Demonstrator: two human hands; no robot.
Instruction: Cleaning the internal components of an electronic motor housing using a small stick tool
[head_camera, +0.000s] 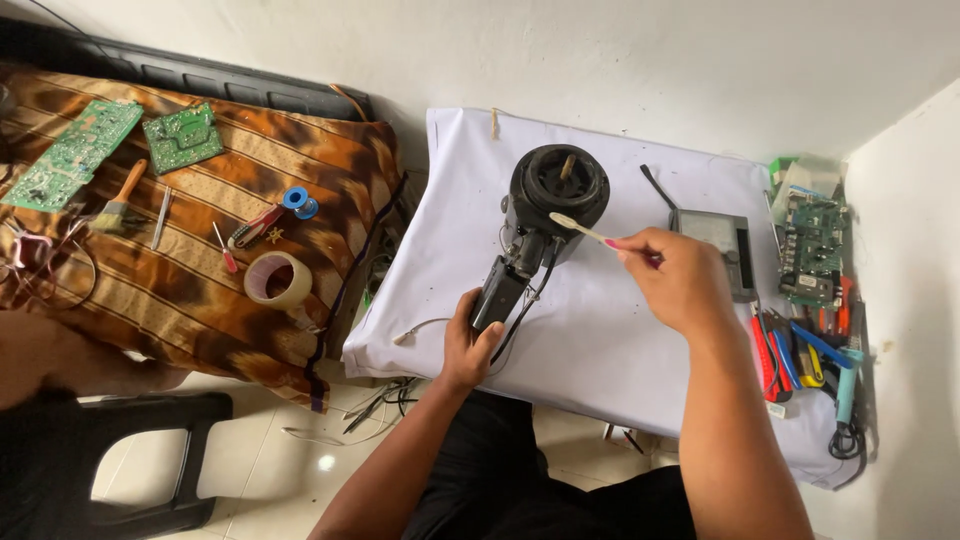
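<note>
1. Head view: the left hand (468, 345) is gripping the black box-shaped end (498, 292) of a black motor unit (555, 195), fingers wrapped and clamped on it. The motor unit is lying on the white-covered surface (600, 350), its round end pointing away from the person.
2. The right hand (680, 280), just right of the motor unit, is pinching a toothbrush (580, 230); the grip is closed on the handle, and the bristle head is reaching over the motor's round body, touching or nearly touching it, cannot tell which.
3. Doing this well, by my read: keep the left-hand hold firm so the motor is not rolling, and keep the brush strokes short and light near the thin wires (525, 300) hanging beside the box end.
4. Right of the motor unit: a grey metal box part (725, 245), then a green circuit board (812, 250) and a pile of hand tools (805, 350) at the surface's edge.
5. Left of the motor unit, well apart: a brown patterned cloth (200, 260) carrying a tape roll (277, 280), two green boards (180, 137), and a paintbrush (120, 200).
</note>
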